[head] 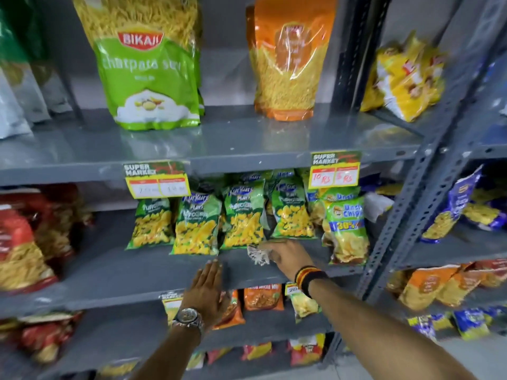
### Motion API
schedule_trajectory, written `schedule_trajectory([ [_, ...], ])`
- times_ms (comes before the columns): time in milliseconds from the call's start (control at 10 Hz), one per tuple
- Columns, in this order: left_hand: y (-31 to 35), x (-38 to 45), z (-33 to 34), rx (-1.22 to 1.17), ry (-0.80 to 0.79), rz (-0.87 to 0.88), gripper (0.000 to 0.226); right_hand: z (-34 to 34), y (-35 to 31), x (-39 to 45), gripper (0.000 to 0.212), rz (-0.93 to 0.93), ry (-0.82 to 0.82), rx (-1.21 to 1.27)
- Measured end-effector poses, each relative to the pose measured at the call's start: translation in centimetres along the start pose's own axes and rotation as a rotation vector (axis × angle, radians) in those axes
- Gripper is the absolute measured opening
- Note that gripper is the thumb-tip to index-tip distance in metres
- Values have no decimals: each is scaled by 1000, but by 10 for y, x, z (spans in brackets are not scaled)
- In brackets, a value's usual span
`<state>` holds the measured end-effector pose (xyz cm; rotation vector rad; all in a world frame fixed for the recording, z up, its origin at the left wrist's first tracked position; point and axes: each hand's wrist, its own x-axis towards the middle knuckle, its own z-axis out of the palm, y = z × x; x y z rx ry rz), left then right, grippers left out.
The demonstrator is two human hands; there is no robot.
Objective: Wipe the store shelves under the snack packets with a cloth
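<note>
The right hand point(288, 256) is closed around a crumpled whitish cloth point(258, 255) and presses it on the grey middle shelf point(131, 272), just in front of the green snack packets point(197, 223) which stand in a row. The left hand point(207, 290), with a wristwatch point(188, 317), is open and flat, the fingers together, touching the front part of the same shelf near the packets. A yellow chips packet point(346, 231) stands to the right of the cloth. Price tags point(157, 178) hang from the shelf above.
</note>
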<state>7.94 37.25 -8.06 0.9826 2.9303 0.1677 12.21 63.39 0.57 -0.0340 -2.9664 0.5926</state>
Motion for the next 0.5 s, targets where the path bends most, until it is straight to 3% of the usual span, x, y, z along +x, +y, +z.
schedule_trajectory([
  [200,-5,1,28,-50,40,-55,89,76,15,-25,66,-52,-222,-180],
  [400,4,-3,-3,-35,19,-47,90,55,3,2,81,-15,-373,-326],
  [500,22,-10,-51,-74,109,94,80,43,-20,-8,80,-45,-249,-288],
])
